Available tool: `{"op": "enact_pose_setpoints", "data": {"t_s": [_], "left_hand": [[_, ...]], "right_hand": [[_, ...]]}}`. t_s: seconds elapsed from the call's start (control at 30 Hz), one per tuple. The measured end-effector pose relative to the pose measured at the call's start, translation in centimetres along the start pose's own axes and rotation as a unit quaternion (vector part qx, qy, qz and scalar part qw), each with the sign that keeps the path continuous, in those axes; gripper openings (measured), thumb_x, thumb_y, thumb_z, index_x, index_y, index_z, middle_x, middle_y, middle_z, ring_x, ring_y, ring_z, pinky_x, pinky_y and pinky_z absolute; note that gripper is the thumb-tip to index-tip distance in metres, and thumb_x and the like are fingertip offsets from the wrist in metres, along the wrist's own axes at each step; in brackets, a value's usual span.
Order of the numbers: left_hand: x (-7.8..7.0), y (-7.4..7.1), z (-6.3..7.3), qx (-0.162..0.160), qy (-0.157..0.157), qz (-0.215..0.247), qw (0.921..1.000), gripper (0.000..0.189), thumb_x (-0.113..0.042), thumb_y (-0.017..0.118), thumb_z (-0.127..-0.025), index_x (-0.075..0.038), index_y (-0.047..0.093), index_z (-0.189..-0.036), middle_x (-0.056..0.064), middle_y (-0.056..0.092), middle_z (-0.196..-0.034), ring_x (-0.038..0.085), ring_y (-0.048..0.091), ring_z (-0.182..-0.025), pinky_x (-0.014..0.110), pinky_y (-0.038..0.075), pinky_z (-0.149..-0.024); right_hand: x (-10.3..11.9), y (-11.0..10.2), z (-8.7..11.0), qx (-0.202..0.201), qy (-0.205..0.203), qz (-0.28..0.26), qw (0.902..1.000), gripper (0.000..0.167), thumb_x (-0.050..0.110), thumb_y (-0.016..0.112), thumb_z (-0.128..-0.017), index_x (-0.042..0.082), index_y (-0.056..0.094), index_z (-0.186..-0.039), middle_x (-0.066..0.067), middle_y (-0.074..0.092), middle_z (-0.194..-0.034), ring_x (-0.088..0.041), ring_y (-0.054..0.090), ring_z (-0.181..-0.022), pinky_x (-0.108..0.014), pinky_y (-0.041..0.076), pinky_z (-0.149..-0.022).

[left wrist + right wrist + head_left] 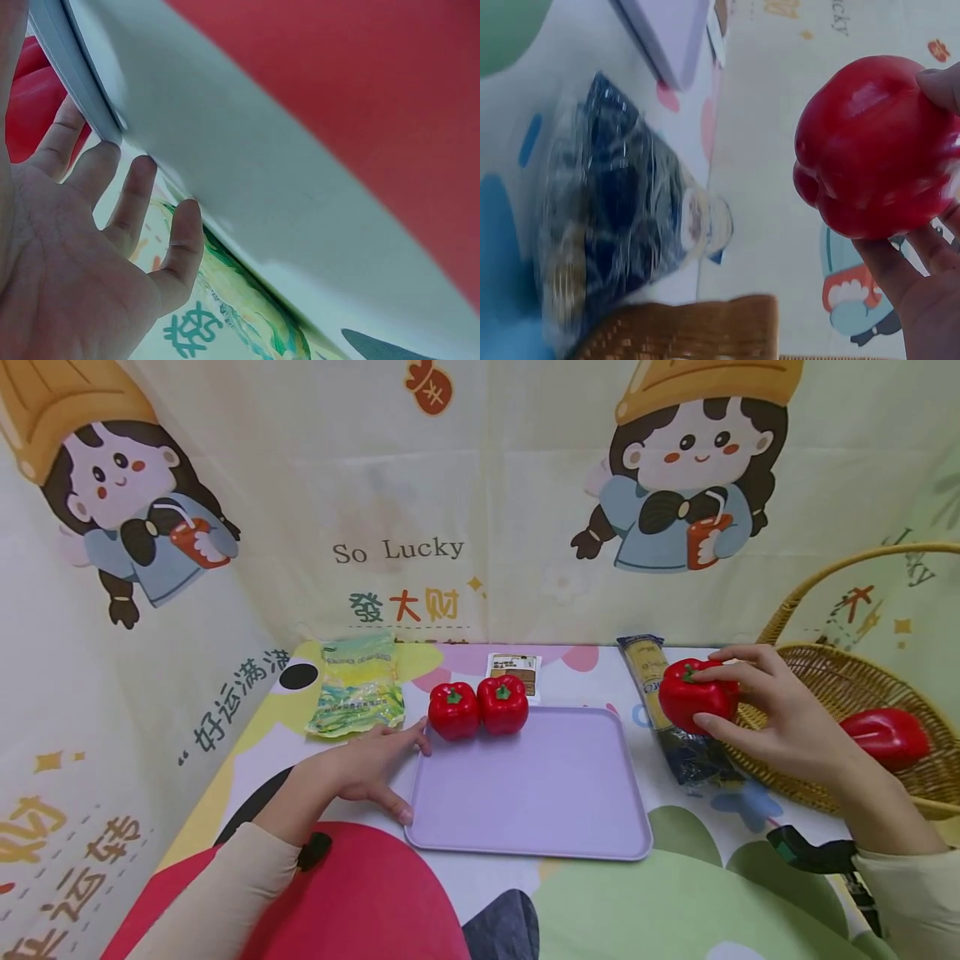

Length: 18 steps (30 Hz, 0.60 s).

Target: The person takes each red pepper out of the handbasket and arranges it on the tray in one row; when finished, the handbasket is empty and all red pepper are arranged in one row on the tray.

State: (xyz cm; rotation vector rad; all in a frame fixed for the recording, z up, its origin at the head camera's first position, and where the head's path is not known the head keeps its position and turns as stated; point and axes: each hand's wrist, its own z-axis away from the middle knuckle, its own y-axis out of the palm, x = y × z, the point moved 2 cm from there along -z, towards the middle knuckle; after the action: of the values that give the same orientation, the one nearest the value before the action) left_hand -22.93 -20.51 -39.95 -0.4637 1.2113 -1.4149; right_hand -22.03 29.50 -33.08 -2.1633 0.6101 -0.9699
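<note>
My right hand (783, 718) holds a red bell pepper (693, 697) between thumb and fingers, raised above the table beside the basket. In the right wrist view the glossy, lobed pepper (877, 150) fills the upper right. Two more red bell peppers, one on the left (453, 712) and one beside it (503, 704), sit side by side at the far left corner of a pale purple tray (532, 793). My left hand (367, 768) rests at the tray's left edge, fingers spread. From the left wrist, its fingertips (142, 169) show near the tray's rim (75, 75).
A wicker basket (817, 672) with a handle stands at the right, another red pepper (888, 737) inside it. A long pasta-like packet (647, 672) lies between tray and basket. Behind the tray are a green-yellow bag (358, 685) and a small sachet (517, 665).
</note>
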Motion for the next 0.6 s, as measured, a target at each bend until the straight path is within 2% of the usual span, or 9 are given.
{"op": "enact_pose_setpoints", "data": {"t_s": [0.13,0.33,0.47,0.6], "left_hand": [[-0.1,0.0,0.1,-0.001,0.0,0.0,1.0,0.089,-0.05,0.097,-0.06,-0.038,0.051,-0.135,0.004,0.027,-0.168,0.034,0.035,-0.141,0.051,0.057,-0.094],[0.2,0.1,0.2,-0.003,-0.009,0.001,1.0,0.091,-0.05,0.097,-0.059,-0.038,0.051,-0.136,0.005,0.028,-0.166,0.035,0.035,-0.142,0.051,0.058,-0.092],[0.1,0.2,-0.1,-0.005,-0.001,-0.006,1.0,0.09,-0.053,0.096,-0.059,-0.04,0.05,-0.135,0.003,0.028,-0.167,0.033,0.036,-0.141,0.05,0.057,-0.093],[0.2,0.2,-0.2,-0.004,0.002,-0.009,1.0,0.09,-0.055,0.096,-0.059,-0.04,0.05,-0.136,0.003,0.027,-0.167,0.033,0.036,-0.142,0.051,0.057,-0.094]], "right_hand": [[0.2,0.8,-0.6,0.005,-0.005,-0.002,1.0,0.066,-0.006,0.089,-0.069,0.017,0.069,-0.128,-0.003,0.049,-0.14,-0.004,0.045,-0.119,-0.007,0.05,-0.077],[0.2,1.9,-1.4,0.016,0.011,-0.023,0.9995,0.064,-0.003,0.088,-0.074,0.017,0.067,-0.13,-0.005,0.048,-0.142,-0.004,0.045,-0.119,-0.007,0.05,-0.077],[0.2,2.5,-1.5,0.022,0.02,-0.034,0.999,0.063,-0.002,0.088,-0.074,0.017,0.066,-0.131,-0.007,0.047,-0.143,-0.003,0.046,-0.118,-0.009,0.052,-0.076],[0.4,3.2,-1.7,0.027,0.013,-0.034,0.999,0.062,-0.001,0.088,-0.075,0.018,0.067,-0.13,-0.006,0.048,-0.142,-0.003,0.047,-0.117,-0.012,0.053,-0.074]]}}
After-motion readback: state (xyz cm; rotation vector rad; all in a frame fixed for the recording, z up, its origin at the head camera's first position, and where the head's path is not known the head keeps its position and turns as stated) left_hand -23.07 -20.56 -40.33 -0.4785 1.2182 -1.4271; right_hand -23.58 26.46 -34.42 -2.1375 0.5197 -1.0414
